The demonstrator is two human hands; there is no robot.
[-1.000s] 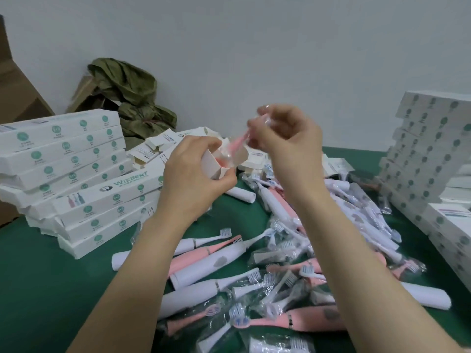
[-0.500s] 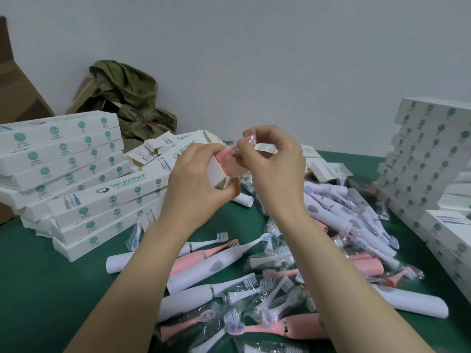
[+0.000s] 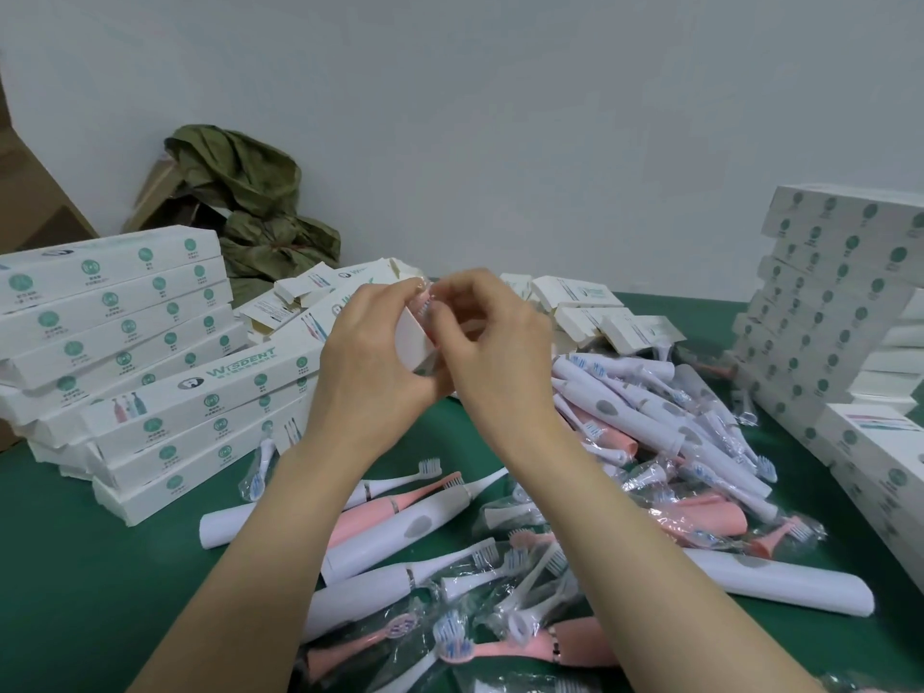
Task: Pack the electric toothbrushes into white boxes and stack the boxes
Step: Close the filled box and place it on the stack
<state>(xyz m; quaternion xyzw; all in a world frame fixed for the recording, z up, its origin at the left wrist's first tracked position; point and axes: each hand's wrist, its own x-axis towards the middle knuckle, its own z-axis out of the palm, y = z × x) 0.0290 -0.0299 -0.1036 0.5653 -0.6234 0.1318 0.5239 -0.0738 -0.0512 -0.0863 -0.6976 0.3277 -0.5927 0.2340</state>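
Two hands work above a green table (image 3: 75,567). Left hand (image 3: 370,377) grips a white box (image 3: 414,342) with its end open; right hand (image 3: 495,362) pinches a wrapped pink brush head (image 3: 425,306) at the box's mouth. Loading seems underway; next it likely needs pushing fully inside, then closing the box.
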